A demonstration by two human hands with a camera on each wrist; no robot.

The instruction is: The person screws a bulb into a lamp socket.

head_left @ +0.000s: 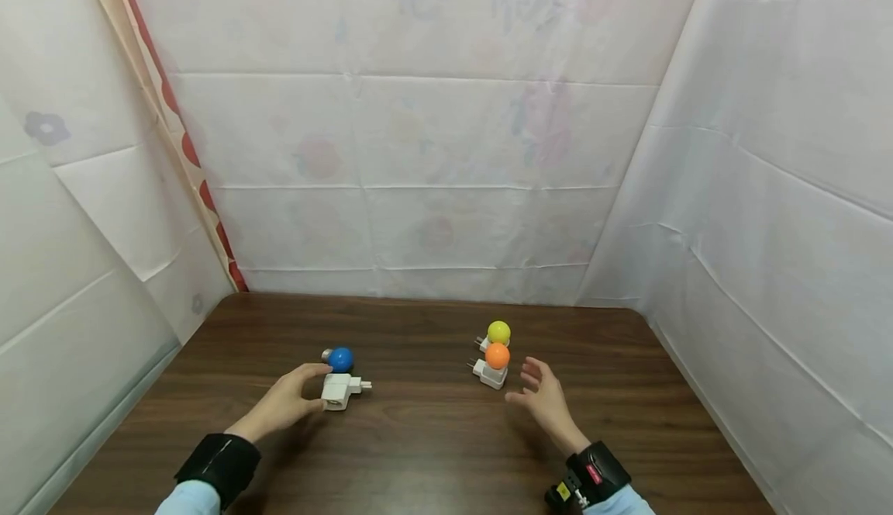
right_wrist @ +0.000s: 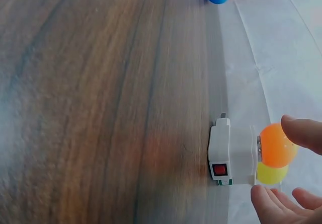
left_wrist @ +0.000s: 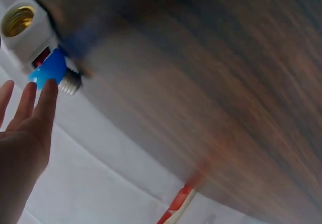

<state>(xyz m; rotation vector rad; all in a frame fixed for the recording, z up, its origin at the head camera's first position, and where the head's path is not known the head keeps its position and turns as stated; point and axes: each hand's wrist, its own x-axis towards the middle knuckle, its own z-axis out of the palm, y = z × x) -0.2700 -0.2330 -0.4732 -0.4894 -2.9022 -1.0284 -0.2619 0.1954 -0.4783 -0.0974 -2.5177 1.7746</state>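
A white plug-in lamp socket (head_left: 336, 392) lies on the table at the left, its prongs to the right; the left wrist view shows its brass-coloured threaded hole. Just behind it lies a loose blue light bulb (head_left: 340, 359) with a metal screw base. My left hand (head_left: 279, 402) is at the socket's left side, fingers extended and fingertips close to the bulb. Farther right, an orange bulb (head_left: 497, 356) sits in a second white socket (head_left: 491, 375), which has a red switch. My right hand (head_left: 547, 402) is beside it, thumb and fingers spread.
Behind the orange bulb stands a yellow bulb (head_left: 498, 332) in another white plug-in socket (head_left: 484, 343). The brown wooden table (head_left: 418, 453) is bordered at the back and sides by white sheeting (head_left: 432, 150). A red-and-cream edge strip (head_left: 188, 150) runs down the left corner.
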